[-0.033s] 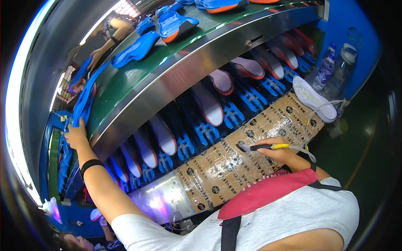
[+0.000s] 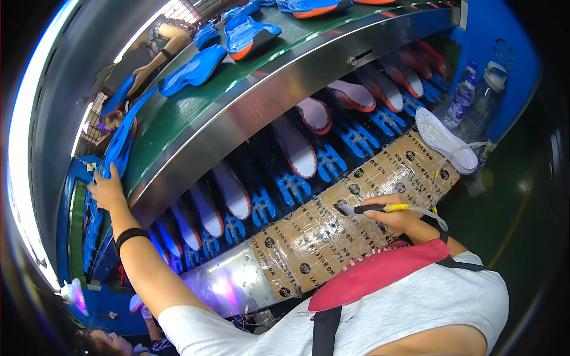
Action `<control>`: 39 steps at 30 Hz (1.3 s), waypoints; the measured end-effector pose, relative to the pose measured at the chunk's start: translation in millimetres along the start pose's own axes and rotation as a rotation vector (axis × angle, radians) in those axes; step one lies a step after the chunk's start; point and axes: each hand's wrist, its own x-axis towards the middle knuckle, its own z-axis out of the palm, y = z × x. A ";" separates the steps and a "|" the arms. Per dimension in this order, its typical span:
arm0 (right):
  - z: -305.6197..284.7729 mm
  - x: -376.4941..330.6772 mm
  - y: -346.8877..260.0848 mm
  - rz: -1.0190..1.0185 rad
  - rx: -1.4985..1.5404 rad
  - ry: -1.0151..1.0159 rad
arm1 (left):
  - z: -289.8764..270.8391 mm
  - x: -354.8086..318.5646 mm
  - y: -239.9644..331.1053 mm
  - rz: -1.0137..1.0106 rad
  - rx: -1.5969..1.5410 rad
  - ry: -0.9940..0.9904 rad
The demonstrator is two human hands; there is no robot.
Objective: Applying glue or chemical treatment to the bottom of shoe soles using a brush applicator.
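Observation:
My left hand point(image 2: 107, 188) reaches to the left end of the upper green belt, fingers spread, at the near end of a blue shoe sole point(image 2: 122, 145). Whether the fingertips touch it is hard to tell. In my right hand point(image 2: 389, 212) is a glue brush point(image 2: 371, 209) with a black handle, yellow tape and a thin clear tube. Its bristles rest over a cardboard-covered ledge point(image 2: 320, 237). More blue soles point(image 2: 193, 70), some with orange undersides, lie along the belt.
Below the metal rail point(image 2: 237, 118), pale-bottomed shoes point(image 2: 295, 148) stand in a row among blue holders point(image 2: 329, 163). A white sole point(image 2: 445, 139) lies at the ledge's right end, beside two bottles point(image 2: 460, 101). Another person point(image 2: 110, 341) is at lower left.
My left hand shifts slightly at the end of the blue sole, and its fingers look more spread. The right hand and brush stay where they were.

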 end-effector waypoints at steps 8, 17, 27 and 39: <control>-9.1 -2.2 5.1 0.025 0.003 -0.044 | -28.2 -32.1 95.7 0.833 -0.634 0.241; -20.0 -23.4 -0.4 -0.071 -0.005 0.052 | -106.1 -92.5 240.2 0.780 -0.386 -0.073; -37.1 -20.1 20.5 0.052 0.039 0.047 | -93.6 -94.6 98.6 0.051 -2.515 -0.758; -10.2 -18.2 13.3 -0.020 0.025 -0.032 | -90.7 -209.4 -24.3 -0.143 -2.074 -0.573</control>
